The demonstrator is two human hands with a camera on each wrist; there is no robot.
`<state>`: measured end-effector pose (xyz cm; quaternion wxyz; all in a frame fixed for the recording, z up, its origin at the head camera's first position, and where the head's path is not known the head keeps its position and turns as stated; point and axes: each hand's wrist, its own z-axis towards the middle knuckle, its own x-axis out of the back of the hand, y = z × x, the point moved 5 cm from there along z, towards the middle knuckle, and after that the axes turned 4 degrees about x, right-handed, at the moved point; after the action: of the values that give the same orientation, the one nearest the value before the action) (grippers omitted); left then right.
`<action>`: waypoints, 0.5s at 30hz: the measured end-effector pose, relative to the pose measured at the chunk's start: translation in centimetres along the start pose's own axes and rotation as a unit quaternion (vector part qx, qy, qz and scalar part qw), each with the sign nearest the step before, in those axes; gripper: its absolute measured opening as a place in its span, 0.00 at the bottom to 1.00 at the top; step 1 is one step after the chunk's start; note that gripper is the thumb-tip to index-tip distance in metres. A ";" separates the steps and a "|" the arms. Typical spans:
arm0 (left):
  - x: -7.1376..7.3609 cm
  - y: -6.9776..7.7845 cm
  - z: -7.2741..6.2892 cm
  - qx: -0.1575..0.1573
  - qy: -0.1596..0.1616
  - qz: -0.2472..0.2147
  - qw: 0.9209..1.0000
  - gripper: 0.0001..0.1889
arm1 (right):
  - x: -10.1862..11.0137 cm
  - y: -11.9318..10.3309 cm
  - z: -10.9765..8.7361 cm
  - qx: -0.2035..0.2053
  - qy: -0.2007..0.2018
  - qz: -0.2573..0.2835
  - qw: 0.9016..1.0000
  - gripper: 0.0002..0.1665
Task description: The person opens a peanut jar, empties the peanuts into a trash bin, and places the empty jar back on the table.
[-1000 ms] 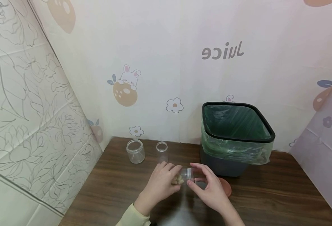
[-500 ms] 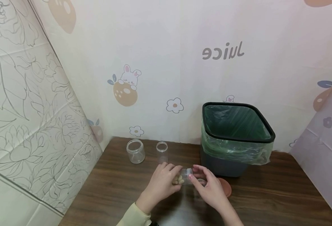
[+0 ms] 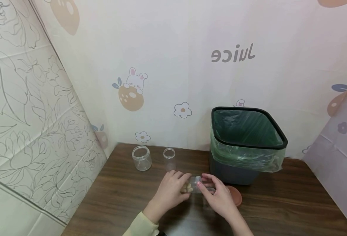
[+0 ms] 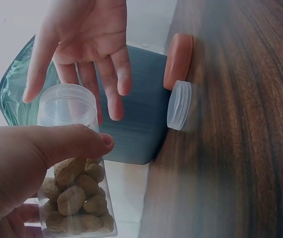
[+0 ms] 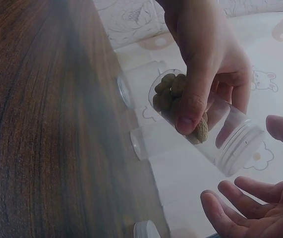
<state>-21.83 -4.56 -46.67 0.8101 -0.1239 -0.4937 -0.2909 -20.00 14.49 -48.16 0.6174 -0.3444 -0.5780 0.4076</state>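
My left hand (image 3: 170,190) grips a clear plastic jar (image 4: 72,111) around its body, thumb across the front. Peanuts (image 4: 74,198) fill the bottom part of it. In the head view the jar lies tilted sideways, its threaded mouth end towards my right hand (image 3: 219,195). That hand is spread beside the mouth, fingers loosely bent and palm facing the jar, as the right wrist view shows. A translucent screw lid (image 4: 180,105) rests on the table below, beside a round orange-brown object (image 4: 178,60).
Two clear jars, a wide one (image 3: 142,159) and a narrow one (image 3: 169,160), stand at the back left of the wooden table (image 3: 117,193). A dark bin (image 3: 235,173) with a green liner stands behind my right hand. Patterned cloth covers the walls.
The right hand's fingers and thumb have shifted slightly at the jar's mouth end. The left hand has kept its grip on the jar, almost still.
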 end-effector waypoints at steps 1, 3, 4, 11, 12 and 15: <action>-0.1 0.0 0.0 0.000 0.000 0.001 1.000 0.35 | 0.0 0.1 0.0 -0.001 0.001 -0.003 1.000 0.35; -0.2 0.0 0.0 -0.001 0.000 0.003 1.000 0.35 | 0.0 0.1 0.1 -0.002 0.002 -0.009 1.000 0.34; -0.2 0.0 0.0 -0.002 0.000 0.004 1.000 0.36 | -0.1 0.2 0.1 -0.002 0.003 -0.012 1.000 0.34; -0.2 0.0 0.0 -0.005 0.002 0.004 1.000 0.36 | 0.0 0.0 -0.1 0.004 0.000 -0.018 1.000 0.32; -0.2 0.0 0.0 -0.005 0.002 0.004 1.000 0.36 | 0.0 -0.1 -0.1 0.006 -0.001 -0.018 1.000 0.32; -0.3 0.0 0.0 -0.005 0.000 0.001 1.000 0.36 | 0.0 -0.1 -0.2 0.008 -0.002 -0.018 1.000 0.31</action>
<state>-21.96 -4.46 -46.93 0.8097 -0.1288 -0.4922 -0.2925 -19.78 14.46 -48.04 0.6260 -0.3280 -0.5820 0.4023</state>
